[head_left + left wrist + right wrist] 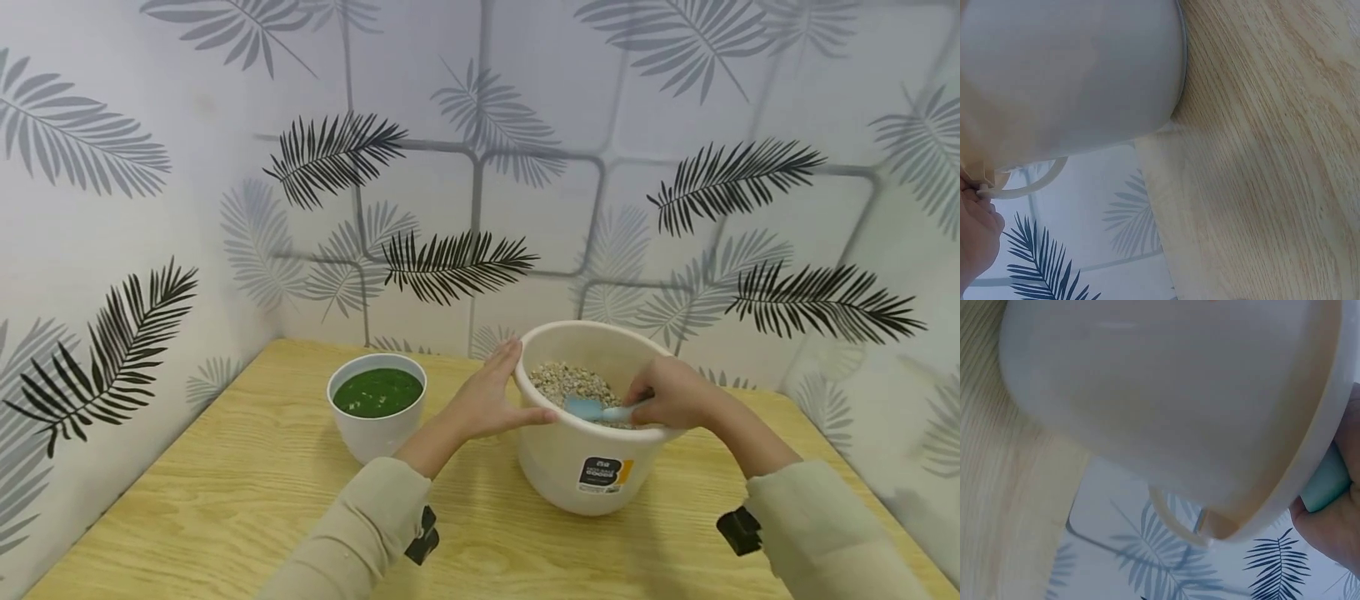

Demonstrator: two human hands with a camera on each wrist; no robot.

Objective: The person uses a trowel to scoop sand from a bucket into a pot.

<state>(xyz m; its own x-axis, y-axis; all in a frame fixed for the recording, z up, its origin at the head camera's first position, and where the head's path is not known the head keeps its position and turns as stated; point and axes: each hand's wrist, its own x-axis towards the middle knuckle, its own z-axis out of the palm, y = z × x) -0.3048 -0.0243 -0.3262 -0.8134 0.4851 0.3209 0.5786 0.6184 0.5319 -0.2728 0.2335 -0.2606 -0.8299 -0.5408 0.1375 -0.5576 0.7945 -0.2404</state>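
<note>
A white bucket (555,467) with a label on its front holds a bed of pale, flaky grain (566,382). My left hand (487,396) holds the bucket's left side, thumb along the front rim and fingers by the rim and handle mount. Inside the opening, my right hand (675,392) grips the handle of a light blue scoop (585,408), its blade at the grain near the front wall. In the right wrist view the thick blue-green scoop handle (1327,481) sits between thumb and fingers, beyond the rim.
To the left stands a smaller white pot (371,433) filled with thick green liquid (378,392). Both vessels rest on a light wood table (225,500). Walls with a leaf pattern (457,267) rise behind and beside it. The bucket's curved handle (1169,515) hangs at the back.
</note>
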